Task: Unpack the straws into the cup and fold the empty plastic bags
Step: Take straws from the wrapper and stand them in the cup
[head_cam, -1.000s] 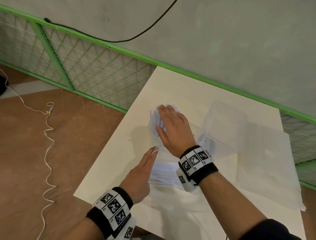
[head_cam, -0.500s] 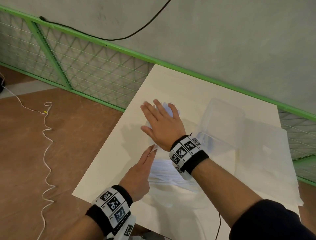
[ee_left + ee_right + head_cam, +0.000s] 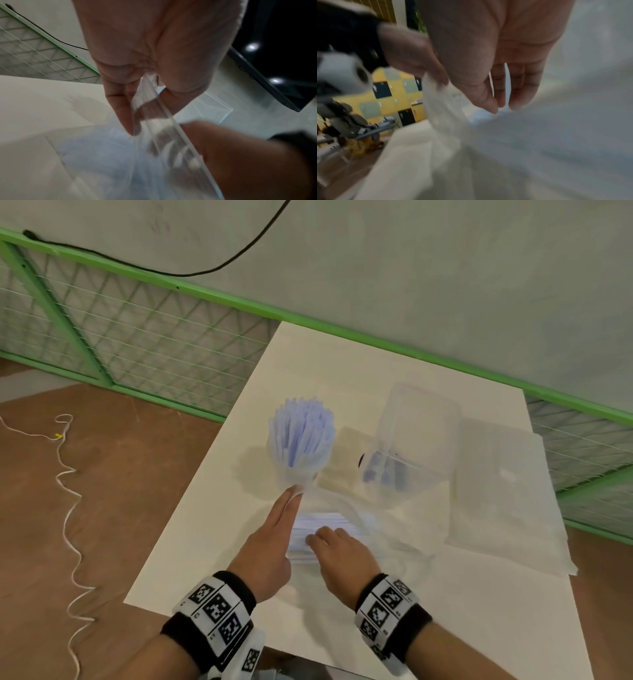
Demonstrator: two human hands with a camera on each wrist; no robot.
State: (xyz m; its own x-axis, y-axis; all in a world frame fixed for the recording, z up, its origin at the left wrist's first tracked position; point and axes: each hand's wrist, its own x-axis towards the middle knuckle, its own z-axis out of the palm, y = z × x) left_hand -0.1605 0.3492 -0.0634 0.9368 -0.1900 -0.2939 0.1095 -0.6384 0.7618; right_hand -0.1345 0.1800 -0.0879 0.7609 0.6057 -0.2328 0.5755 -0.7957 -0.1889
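A clear cup (image 3: 295, 474) stands upright on the white table (image 3: 191, 542), filled with pale blue straws (image 3: 301, 428). In front of it lies a clear plastic bag (image 3: 371, 530) that still holds a flat bundle of straws (image 3: 320, 522). My left hand (image 3: 295, 491) is at the bag's left side; the left wrist view shows the left hand (image 3: 137, 121) pinching the bag's edge (image 3: 154, 106) between thumb and fingers. My right hand (image 3: 318, 537) reaches into the bag's mouth. In the blurred right wrist view the right hand (image 3: 503, 108) has its fingertips at the straws (image 3: 481, 115) and nothing visible between them.
A clear plastic box (image 3: 416, 436) lies just right of the cup. A flat stack of clear bags (image 3: 503, 494) covers the table's right side. A green mesh fence (image 3: 137, 337) and wall run behind. A white cord (image 3: 68, 508) trails on the brown floor at the left.
My right hand has left the top of the straws in the cup and come back toward me to the bag's mouth. The left hand has stayed at the bag's edge.
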